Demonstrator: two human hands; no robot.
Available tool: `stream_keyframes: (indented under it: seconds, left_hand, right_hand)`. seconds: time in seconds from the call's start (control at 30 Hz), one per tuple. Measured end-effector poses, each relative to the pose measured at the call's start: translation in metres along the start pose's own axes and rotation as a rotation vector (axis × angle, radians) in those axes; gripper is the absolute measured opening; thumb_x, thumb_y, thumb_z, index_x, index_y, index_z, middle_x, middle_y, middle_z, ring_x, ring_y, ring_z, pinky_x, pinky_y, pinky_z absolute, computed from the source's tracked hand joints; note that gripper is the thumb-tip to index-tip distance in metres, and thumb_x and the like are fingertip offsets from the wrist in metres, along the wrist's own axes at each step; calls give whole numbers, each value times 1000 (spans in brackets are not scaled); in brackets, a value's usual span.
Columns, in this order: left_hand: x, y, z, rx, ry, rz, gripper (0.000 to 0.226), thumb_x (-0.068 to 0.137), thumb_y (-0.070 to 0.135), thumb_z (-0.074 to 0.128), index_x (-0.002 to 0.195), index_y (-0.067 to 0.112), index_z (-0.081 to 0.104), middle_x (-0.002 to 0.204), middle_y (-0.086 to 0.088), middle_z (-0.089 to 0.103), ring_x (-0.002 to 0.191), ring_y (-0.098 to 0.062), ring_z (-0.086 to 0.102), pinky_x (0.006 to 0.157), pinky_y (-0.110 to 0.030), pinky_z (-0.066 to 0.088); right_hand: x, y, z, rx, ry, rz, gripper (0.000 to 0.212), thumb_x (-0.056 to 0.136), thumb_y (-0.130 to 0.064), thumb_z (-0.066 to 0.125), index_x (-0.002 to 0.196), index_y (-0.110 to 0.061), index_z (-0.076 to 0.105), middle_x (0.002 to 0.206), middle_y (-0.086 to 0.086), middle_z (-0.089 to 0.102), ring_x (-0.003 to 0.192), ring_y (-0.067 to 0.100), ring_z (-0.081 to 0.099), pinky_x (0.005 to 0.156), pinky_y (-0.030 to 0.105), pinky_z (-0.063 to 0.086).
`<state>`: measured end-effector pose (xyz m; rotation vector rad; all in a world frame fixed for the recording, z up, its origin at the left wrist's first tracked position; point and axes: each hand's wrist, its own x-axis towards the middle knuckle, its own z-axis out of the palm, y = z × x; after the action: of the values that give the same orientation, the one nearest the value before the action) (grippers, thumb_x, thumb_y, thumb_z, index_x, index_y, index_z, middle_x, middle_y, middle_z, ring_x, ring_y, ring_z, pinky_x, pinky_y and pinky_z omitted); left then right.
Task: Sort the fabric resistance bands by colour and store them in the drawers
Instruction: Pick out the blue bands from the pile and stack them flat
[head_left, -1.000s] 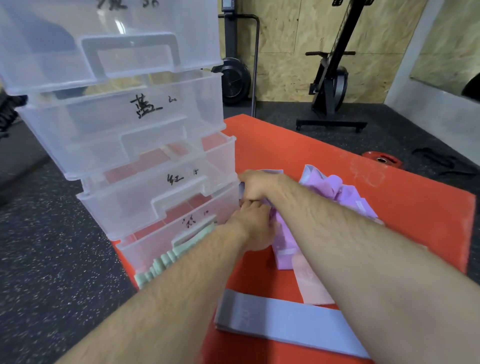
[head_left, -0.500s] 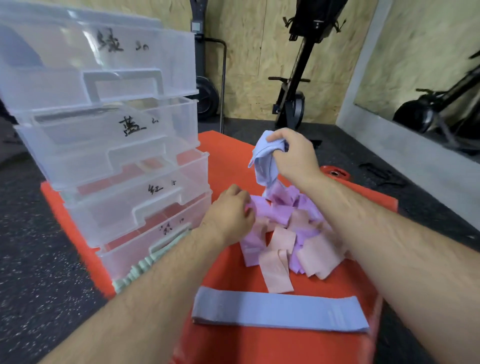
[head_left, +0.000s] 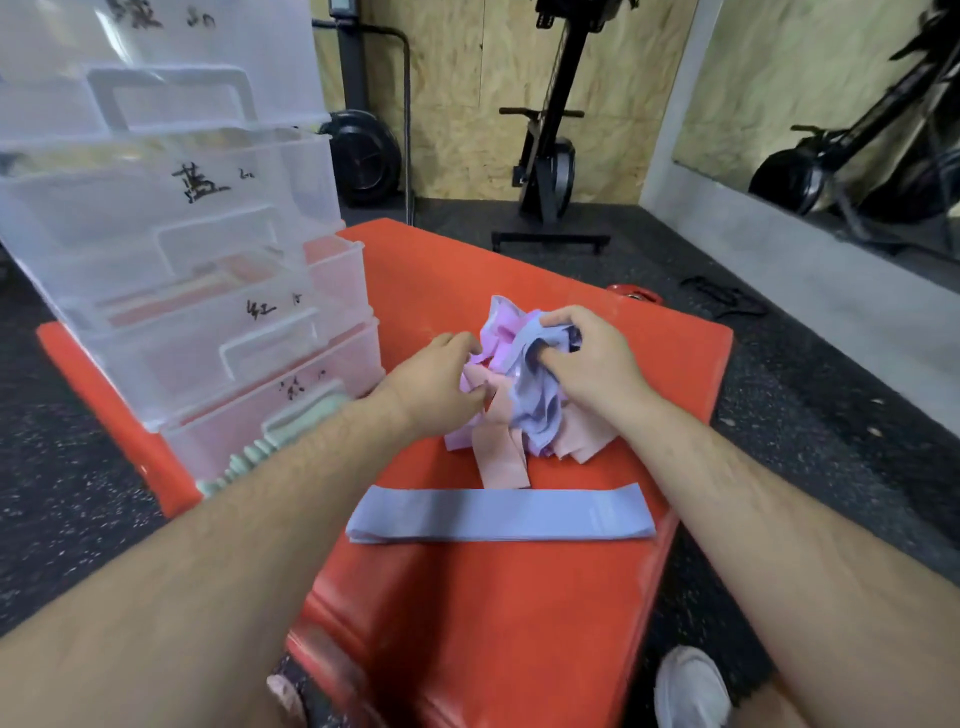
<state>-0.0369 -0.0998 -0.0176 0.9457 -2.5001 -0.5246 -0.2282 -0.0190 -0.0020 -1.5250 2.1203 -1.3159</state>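
A tangled pile of pink and lilac fabric bands (head_left: 576, 441) lies on the orange mat (head_left: 493, 613). My right hand (head_left: 587, 358) grips a crumpled blue band (head_left: 535, 410) on top of the pile. My left hand (head_left: 436, 384) holds pink bands at the pile's left side, fingers curled into the fabric. A flat stack of blue bands (head_left: 498, 514) lies straight in front of the pile, nearer to me. To the left stands a stack of clear labelled drawers (head_left: 218, 270). Green bands (head_left: 260, 452) stick out of the bottom drawer.
Black speckled rubber floor (head_left: 78, 493) surrounds the mat. A rowing machine (head_left: 550, 156) and a wheel stand against the plywood wall behind. A red weight plate (head_left: 636, 296) lies past the mat's far right edge. My shoes (head_left: 691, 691) show at the bottom.
My right hand, which had lifted the blue band above the pile, has come down with it onto the pile. My left hand stays at the pile's left side.
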Motion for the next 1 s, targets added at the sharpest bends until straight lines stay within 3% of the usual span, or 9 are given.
stream_keyframes:
  seconds: [0.13, 0.3, 0.4, 0.53, 0.63, 0.77, 0.9, 1.0]
  left_hand:
    - [2, 1, 6, -9, -32, -44, 53, 89, 31, 66, 135, 14, 48, 130, -7, 55, 116, -23, 55, 98, -32, 43]
    - [9, 1, 11, -49, -47, -103, 58, 89, 39, 66, 139, 22, 43, 128, -3, 54, 107, -20, 57, 93, -32, 46]
    - [11, 1, 17, -64, -112, -122, 53, 83, 48, 65, 131, 33, 48, 122, 4, 58, 100, -17, 61, 94, -39, 51]
    - [12, 0, 26, -19, -142, -127, 45, 91, 33, 63, 132, 22, 50, 117, -2, 63, 101, -23, 62, 92, -41, 50]
    - [14, -2, 29, -24, -85, -106, 38, 92, 26, 62, 129, 22, 54, 115, 1, 63, 97, -21, 62, 91, -41, 52]
    - [18, -4, 30, -56, -12, -98, 21, 93, 22, 61, 113, 19, 65, 104, 3, 67, 88, -18, 62, 85, -37, 53]
    - [23, 0, 28, -47, 100, -75, 12, 93, 16, 56, 89, 17, 68, 89, 3, 69, 86, -20, 63, 74, -31, 47]
    - [28, 3, 22, -26, 188, -15, 13, 91, 10, 54, 87, 9, 66, 86, -4, 68, 82, -23, 60, 75, -41, 49]
  right_hand:
    - [-1, 3, -5, -219, -182, -16, 45, 79, -24, 79, 121, -23, 63, 123, 1, 52, 100, 12, 54, 81, 17, 36]
    - [-2, 0, -8, -280, -329, -87, 66, 73, -37, 82, 132, -22, 56, 134, -5, 45, 120, 15, 49, 101, 34, 46]
    - [-2, 2, -8, -282, -345, -104, 55, 81, -36, 77, 130, -21, 58, 133, -2, 48, 118, 17, 53, 101, 39, 48]
    - [-3, 7, -7, -316, -324, -75, 43, 92, -26, 67, 133, -15, 58, 125, 2, 59, 110, 14, 60, 95, 30, 48]
    - [-3, 13, -5, -310, -300, -49, 47, 88, -30, 72, 131, -17, 58, 120, -1, 62, 100, 10, 57, 86, 25, 44]
    - [-4, 17, 1, -320, -329, -46, 59, 81, -36, 79, 132, -19, 57, 128, -2, 58, 108, 12, 56, 91, 28, 46]
    - [-2, 17, 11, -403, -321, -92, 35, 85, -27, 72, 118, -20, 64, 119, -3, 64, 104, 18, 60, 90, 42, 52]
    - [3, 16, 16, -423, -216, -102, 19, 92, -17, 55, 105, -20, 67, 104, 1, 69, 93, 24, 62, 77, 41, 54]
